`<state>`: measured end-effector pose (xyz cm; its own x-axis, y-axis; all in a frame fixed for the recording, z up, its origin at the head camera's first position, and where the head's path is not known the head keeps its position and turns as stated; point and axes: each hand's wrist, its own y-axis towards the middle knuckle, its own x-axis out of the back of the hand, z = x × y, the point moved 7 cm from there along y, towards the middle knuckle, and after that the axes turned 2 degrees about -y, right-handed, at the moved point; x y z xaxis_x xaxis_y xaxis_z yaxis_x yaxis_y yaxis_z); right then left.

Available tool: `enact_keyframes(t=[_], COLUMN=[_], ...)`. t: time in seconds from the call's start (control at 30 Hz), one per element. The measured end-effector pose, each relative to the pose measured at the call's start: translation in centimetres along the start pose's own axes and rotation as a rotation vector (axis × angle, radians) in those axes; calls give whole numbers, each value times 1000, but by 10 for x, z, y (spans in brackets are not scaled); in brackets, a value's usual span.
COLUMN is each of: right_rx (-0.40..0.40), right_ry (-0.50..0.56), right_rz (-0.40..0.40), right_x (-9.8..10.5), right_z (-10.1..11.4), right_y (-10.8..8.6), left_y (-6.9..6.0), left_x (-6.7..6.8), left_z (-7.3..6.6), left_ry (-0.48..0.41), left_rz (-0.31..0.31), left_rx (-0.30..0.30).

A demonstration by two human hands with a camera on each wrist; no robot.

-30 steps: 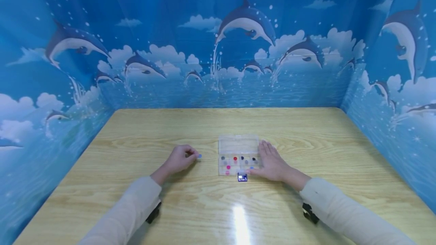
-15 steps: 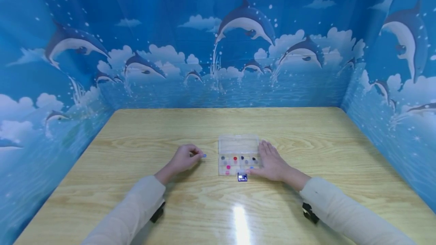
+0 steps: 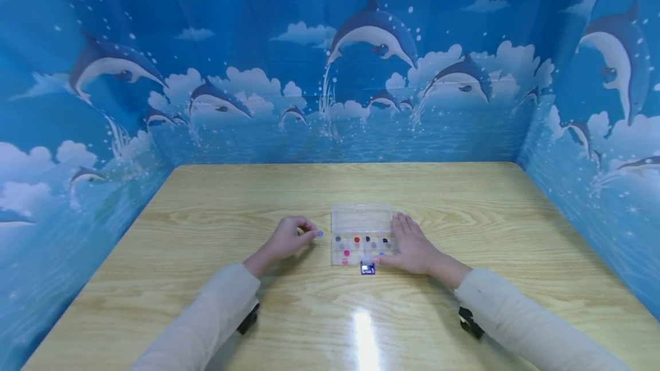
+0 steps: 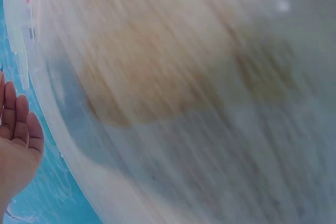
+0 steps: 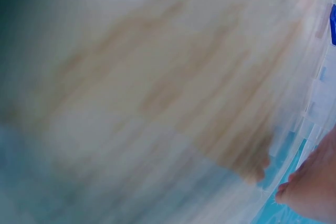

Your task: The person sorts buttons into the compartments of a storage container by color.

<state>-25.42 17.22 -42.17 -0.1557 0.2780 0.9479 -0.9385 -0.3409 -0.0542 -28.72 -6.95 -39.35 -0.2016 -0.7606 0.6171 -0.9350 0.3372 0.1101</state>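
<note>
Between thumb and forefinger, my left hand (image 3: 289,237) pinches a small blue bead-like piece (image 3: 320,233), just left of a clear plastic compartment box (image 3: 337,257). The box's transparent lid (image 3: 361,218) lies folded back on the far side. Inside sit several small round pieces, among them a red one (image 3: 357,240), a pink one (image 3: 346,253) and a black one (image 3: 385,240). My right hand (image 3: 412,247) rests along the box's right side with fingers straight, its thumb at the front edge. In the left wrist view the left hand (image 4: 18,135) shows only partly, without the piece.
A dark blue label or tag (image 3: 368,268) is at the box's front edge. The wood-grain table (image 3: 247,188) extends around it, bordered at the back and sides by a blue dolphin-print curtain (image 3: 289,102).
My left hand has moved right, bringing the pinched blue piece closer to the box's left side. The right hand and the box have stayed in place.
</note>
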Motion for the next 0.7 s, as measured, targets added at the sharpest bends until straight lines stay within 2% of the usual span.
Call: enact_keyframes(t=[0.13, 0.33, 0.53, 0.7], right_rx=[0, 2, 0, -1], right_ry=[0, -8, -8, -7], right_rz=[1, -3, -3, -1], right_x=[0, 0, 0, 0], right_z=[0, 0, -1, 0], right_y=[0, 1, 1, 0], left_y=[2, 4, 7, 9], left_x=[-4, -8, -13, -18], left_z=[-3, -10, -15, -16], left_ry=[-16, -29, -24, -39], left_rz=[1, 8, 31, 50], left_rx=[15, -11, -10, 19])
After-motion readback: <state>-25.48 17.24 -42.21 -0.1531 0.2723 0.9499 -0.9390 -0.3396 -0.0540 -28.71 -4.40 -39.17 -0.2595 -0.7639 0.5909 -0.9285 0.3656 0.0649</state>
